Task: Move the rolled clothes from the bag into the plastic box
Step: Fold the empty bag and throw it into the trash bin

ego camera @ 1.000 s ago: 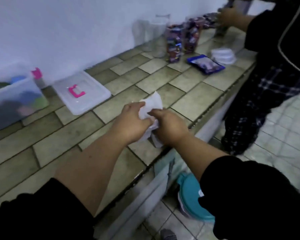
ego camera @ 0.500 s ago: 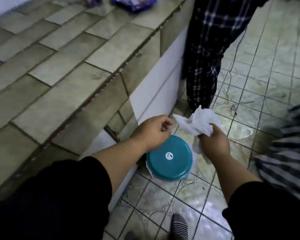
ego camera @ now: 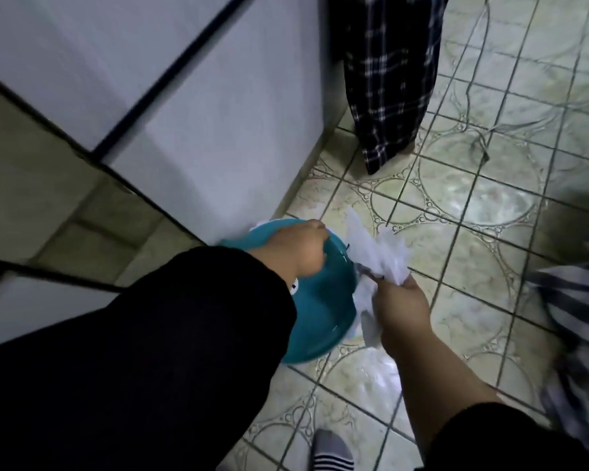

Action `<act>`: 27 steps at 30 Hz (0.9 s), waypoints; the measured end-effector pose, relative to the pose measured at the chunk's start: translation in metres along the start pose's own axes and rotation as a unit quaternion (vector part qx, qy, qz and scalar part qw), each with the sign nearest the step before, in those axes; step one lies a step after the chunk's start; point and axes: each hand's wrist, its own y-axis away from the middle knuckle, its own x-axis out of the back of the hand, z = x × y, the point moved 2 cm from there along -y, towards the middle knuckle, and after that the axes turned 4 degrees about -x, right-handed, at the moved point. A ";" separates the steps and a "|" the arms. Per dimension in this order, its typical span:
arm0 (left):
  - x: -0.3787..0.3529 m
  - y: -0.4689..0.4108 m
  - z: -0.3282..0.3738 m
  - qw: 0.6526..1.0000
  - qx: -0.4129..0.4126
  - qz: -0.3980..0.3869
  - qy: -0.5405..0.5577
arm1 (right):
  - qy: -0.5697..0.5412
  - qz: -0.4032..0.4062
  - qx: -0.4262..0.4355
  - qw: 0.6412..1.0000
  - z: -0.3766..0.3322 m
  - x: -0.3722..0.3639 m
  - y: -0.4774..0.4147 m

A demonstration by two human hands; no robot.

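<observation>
Down by the floor, the left hand (ego camera: 298, 248) grips the rim of a round teal lid (ego camera: 323, 300). Right beside it, the right hand (ego camera: 400, 309) is closed around a crumpled white bag (ego camera: 383, 258), above the tiled floor (ego camera: 473, 205).

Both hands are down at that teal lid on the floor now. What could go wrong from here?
1. The right hand grips the crumpled white bag only at its lower part; the loose top could snag on the teal lid or slip free.
2. The left hand holds the lid at its rim alone, so it may tip or drop as it lifts.
3. Another person's plaid trouser leg stands close on the tiled floor, so a bump seems possible.
</observation>
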 end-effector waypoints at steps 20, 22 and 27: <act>0.054 -0.040 -0.020 0.999 -0.020 -0.035 0.003 | -0.098 0.060 0.015 0.993 -0.010 0.000 -0.024; 0.077 -0.029 -0.034 0.998 -0.013 -0.027 0.052 | -0.114 0.069 0.049 0.990 -0.011 0.000 -0.021; 0.113 -0.001 -0.071 0.988 0.022 -0.010 0.149 | 0.158 0.020 0.241 0.957 -0.005 -0.036 -0.004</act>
